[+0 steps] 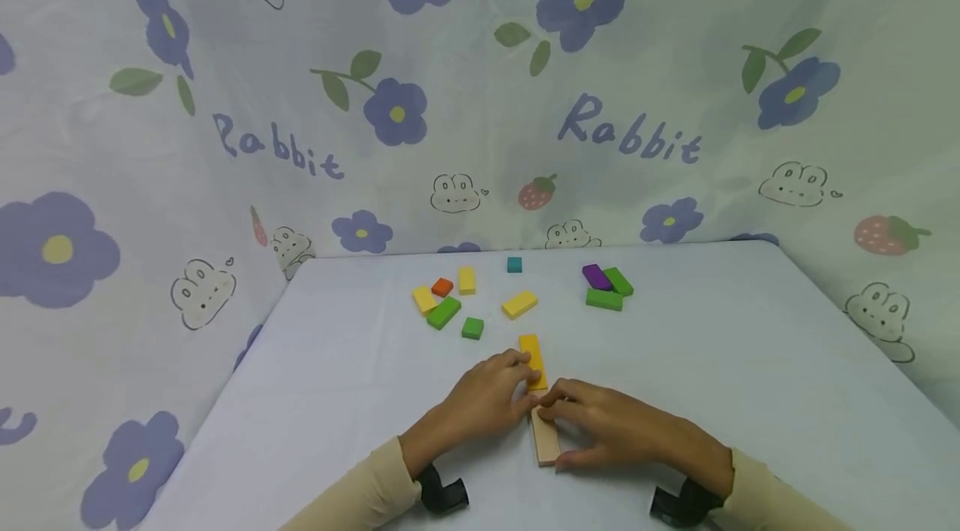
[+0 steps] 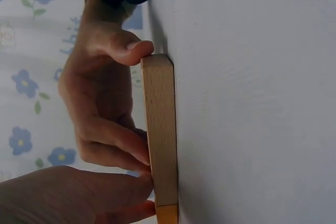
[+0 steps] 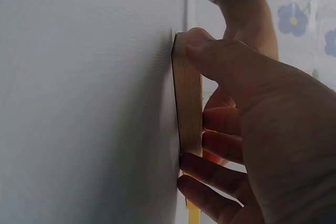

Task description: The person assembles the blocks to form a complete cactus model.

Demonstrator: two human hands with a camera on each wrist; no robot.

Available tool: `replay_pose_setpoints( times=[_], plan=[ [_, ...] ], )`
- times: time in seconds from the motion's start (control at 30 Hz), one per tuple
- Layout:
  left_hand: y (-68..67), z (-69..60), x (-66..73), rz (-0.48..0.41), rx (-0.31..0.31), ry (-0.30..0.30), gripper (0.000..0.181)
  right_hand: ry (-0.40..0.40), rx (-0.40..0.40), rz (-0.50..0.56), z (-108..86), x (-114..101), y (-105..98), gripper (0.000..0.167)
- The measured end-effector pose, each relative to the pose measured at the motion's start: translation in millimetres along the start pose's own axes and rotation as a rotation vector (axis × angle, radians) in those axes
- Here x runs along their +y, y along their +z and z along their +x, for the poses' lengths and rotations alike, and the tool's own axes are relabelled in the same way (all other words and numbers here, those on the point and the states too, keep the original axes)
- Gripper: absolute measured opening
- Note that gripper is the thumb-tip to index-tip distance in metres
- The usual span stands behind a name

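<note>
An orange-yellow block point(image 1: 533, 362) and a plain wooden block point(image 1: 546, 441) lie end to end on the white table. My left hand point(image 1: 483, 399) has its curved fingers over the orange-yellow block, its thumb close to where the two blocks meet. From the right, my right hand point(image 1: 617, 424) holds the wooden block, thumb at its near end and fingers towards its far end. In the left wrist view the wooden block point(image 2: 161, 129) touches the orange-yellow one point(image 2: 167, 214). The right wrist view shows my right thumb pressed on the wooden block point(image 3: 186, 93).
Farther back on the table point(image 1: 360, 348) are yellow, green and red-orange blocks, left of centre, with a small teal block point(image 1: 514, 265) behind. A yellow block point(image 1: 520, 304) lies near the middle. Purple point(image 1: 597, 277) and green point(image 1: 604, 299) blocks sit back right. A patterned cloth hangs behind.
</note>
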State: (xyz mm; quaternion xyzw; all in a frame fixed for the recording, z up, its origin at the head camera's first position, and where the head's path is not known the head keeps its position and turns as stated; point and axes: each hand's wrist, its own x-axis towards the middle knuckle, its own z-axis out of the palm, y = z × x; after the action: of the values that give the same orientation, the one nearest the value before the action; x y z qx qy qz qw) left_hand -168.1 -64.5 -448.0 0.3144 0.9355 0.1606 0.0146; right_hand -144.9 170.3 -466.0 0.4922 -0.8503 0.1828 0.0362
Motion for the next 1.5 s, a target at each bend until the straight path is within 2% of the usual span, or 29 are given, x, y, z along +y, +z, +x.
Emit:
replay_pose_setpoints(
  times=[0.17, 0.37, 0.73, 1.07, 1.23, 1.37, 1.5],
  plan=[
    [-2.8, 3.1, -4.2, -0.015, 0.008, -0.007, 0.030, -0.008, 0.038, -0.001, 1.3, 2.3, -1.3, 0.049],
    [-4.0, 5.2, -7.9, -0.022, 0.018, -0.009, 0.031, 0.021, 0.065, -0.018, 4.0, 2.8, -4.1, 0.050],
    [-5.8, 0.0, -7.5, -0.047, -0.068, -0.016, 0.042, 0.029, 0.065, 0.000, 3.7, 2.9, 0.5, 0.051],
    [-6.9, -1.7, -6.8, -0.001, -0.096, 0.002, 0.057, 0.024, 0.077, -0.008, 3.2, 2.6, 3.5, 0.049],
    [-5.2, -3.4, -5.9, -0.001, -0.083, -0.003, 0.056, 0.038, 0.065, 0.002, 2.4, 2.4, 4.5, 0.050],
    [-5.0, -3.9, -3.7, 0.014, -0.073, -0.017, 0.055, 0.043, 0.059, 0.040, 1.4, 3.5, 3.6, 0.047],
    [-5.8, -3.3, -0.5, 0.041, -0.072, -0.024, 0.055, 0.080, 0.060, 0.118, 0.5, 5.4, 0.6, 0.036]
  ],
)
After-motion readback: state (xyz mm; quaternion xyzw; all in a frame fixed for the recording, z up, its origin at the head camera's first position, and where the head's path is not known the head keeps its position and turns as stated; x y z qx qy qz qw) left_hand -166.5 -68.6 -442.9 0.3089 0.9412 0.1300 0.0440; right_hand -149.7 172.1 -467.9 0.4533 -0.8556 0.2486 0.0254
